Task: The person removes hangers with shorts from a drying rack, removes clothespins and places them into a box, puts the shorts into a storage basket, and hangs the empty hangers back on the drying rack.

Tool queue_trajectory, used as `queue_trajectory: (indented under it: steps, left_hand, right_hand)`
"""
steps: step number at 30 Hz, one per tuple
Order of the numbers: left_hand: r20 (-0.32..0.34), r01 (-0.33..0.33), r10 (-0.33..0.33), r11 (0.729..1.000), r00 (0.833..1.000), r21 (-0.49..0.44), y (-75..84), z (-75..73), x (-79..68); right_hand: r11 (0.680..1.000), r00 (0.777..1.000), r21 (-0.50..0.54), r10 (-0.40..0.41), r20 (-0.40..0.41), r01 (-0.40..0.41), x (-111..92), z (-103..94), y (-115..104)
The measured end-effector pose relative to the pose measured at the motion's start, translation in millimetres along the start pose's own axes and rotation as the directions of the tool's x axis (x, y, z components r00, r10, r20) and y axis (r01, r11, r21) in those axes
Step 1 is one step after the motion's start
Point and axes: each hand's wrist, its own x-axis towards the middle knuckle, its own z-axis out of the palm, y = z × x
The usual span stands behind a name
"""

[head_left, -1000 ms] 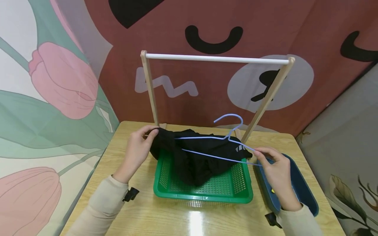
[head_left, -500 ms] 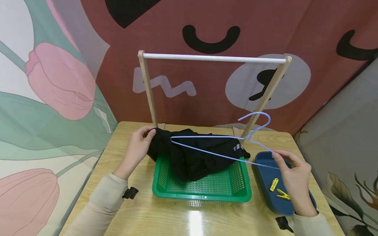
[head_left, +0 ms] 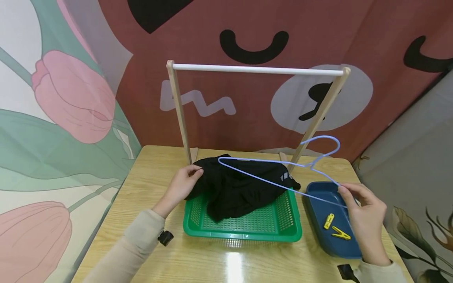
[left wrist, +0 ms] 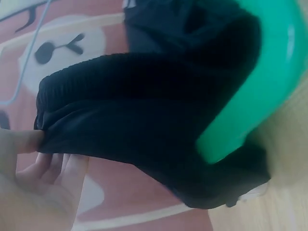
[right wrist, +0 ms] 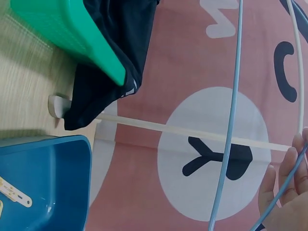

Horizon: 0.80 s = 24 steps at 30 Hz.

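Note:
Black shorts [head_left: 244,192] lie bunched over the back of a green mesh basket [head_left: 240,236], partly inside it. My left hand [head_left: 181,186] pinches their left end. In the left wrist view, the gathered elastic waistband [left wrist: 91,72] gapes, with thumb and fingers on its edge. A light-blue wire hanger [head_left: 312,164] is in my right hand [head_left: 369,214], which pinches its right end between thumb and fingers. Its hook points up, and its free left end hovers over the shorts, near the waistband. In the right wrist view, two wires of the hanger [right wrist: 231,120] run past the fingers.
A blue tray [head_left: 330,247] with two yellow clothespins [head_left: 329,221] sits right of the basket, beneath the right hand. Behind the basket stands a rack with a white rod [head_left: 258,70] and wooden posts [head_left: 179,114]. The wooden table [head_left: 159,220] meets a printed cloth backdrop.
My right hand has drawn the hanger rightward, bringing its left end off the shorts and the clothespins into sight. Lately my left hand has moved right and slightly down with the waistband.

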Motion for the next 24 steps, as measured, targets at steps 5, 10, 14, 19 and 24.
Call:
queue_trajectory:
  steps: [5, 10, 14, 19, 24]
  left_hand:
    - [0.086, -0.035, 0.027, 0.995, 0.996, 0.096, -4.6, 22.5, -5.6]
    - [0.214, -0.076, 0.035, 0.98, 0.976, 0.186, -8.7, 44.5, -13.7]
    - [0.295, -0.112, 0.047, 0.972, 0.954, 0.208, -10.3, 56.3, -20.6]
    - [0.375, -0.14, 0.049, 0.966, 0.926, 0.219, -10.8, 64.6, -27.9]
    - [0.439, -0.173, 0.05, 0.954, 0.897, 0.245, -11.7, 66.7, -34.5]
  right_hand:
    - [1.0, 1.0, -0.022, 0.018, -0.003, -0.018, -4, -1.5, 0]
    - [0.999, 1.0, -0.045, 0.016, -0.006, -0.016, -6, -3.1, 2]
    - [0.998, 1.0, -0.067, 0.01, -0.003, -0.01, -9, -3.4, 4]
    - [0.997, 1.0, -0.076, 0.006, 0.003, -0.006, -12, -3.5, 6]
    - [0.996, 1.0, -0.087, 0.012, 0.014, -0.01, -14, -2.3, 8]
